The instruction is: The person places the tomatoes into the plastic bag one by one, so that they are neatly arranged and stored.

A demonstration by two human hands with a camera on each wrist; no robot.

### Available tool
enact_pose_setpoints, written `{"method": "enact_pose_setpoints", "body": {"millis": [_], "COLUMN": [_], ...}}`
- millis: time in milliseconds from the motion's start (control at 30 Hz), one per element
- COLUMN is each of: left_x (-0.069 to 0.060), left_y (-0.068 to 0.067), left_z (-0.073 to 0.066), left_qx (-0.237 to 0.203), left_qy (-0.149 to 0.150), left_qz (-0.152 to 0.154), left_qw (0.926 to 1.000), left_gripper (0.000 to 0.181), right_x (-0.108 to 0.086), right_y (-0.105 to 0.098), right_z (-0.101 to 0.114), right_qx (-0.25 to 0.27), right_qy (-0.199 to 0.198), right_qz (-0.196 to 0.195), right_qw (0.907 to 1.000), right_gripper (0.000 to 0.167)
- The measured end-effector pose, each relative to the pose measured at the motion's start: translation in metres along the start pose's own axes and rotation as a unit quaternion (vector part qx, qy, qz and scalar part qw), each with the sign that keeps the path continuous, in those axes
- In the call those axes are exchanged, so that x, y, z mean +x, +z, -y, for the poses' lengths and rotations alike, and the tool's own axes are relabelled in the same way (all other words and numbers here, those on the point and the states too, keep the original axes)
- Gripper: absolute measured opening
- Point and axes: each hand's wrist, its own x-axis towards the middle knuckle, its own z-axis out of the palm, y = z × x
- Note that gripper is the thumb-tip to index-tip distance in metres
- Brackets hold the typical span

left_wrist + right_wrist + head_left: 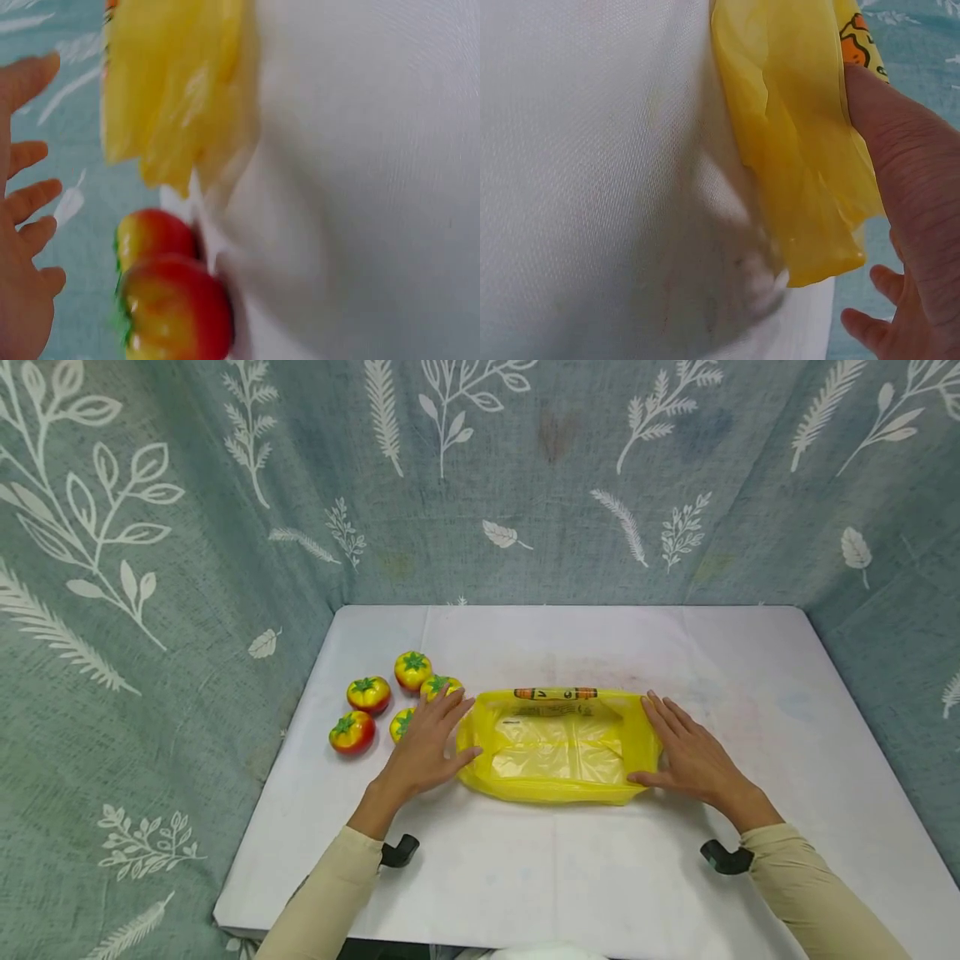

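Observation:
A yellow plastic bag (555, 791) stands on the table with its mouth spread wide, showing its creased inside. My left hand (423, 745) is at the bag's left end, fingers spread and thumb over the rim. In the left wrist view that hand (26, 307) shows its fingers apart, with nothing between them. At the opposite end, my right hand (697, 762) lies along the bag's side with extended fingers. Its thumb (892, 120) touches the bag's edge in the right wrist view. Several red-and-yellow tomato-like fruits (352, 732) with green tops sit left of the bag, some partly behind my left hand.
A white cloth covers the table (555, 877). Grey-green curtains (555, 510) with white leaf prints hang behind it and at both sides. Dark wrist devices (726, 858) stick out beneath the sleeves.

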Motion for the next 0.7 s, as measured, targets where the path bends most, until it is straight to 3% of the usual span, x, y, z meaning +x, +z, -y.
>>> {"method": "enact_pose_setpoints", "body": {"millis": [133, 367, 533, 700], "left_x": [-0.015, -0.044, -0.058, -0.064], "left_y": [-0.008, 0.000, 0.012, 0.023], "left_z": [0.008, 0.022, 0.027, 0.026], "left_qx": [-0.008, -0.025, -0.057, -0.092], "left_qy": [-0.064, -0.165, -0.181, -0.207], "left_qz": [-0.056, -0.072, -0.107, -0.129], "left_qw": [0.9963, 0.9833, 0.9759, 0.9653], "left_gripper": [0.076, 0.087, 0.095, 0.102], "right_x": [0.001, 0.003, 0.004, 0.004], "right_y": [-0.002, -0.005, -0.005, -0.003], "right_z": [0.000, 0.000, 0.000, 0.001], "right_qx": [0.006, 0.015, 0.021, 0.027], "right_qy": [0.002, 0.023, 0.029, 0.033], "right_qz": [0.003, 0.025, 0.035, 0.036], "right_qw": [1.0000, 0.9993, 0.9987, 0.9984], "right_gripper": [0.129, 0.133, 0.134, 0.135]}}
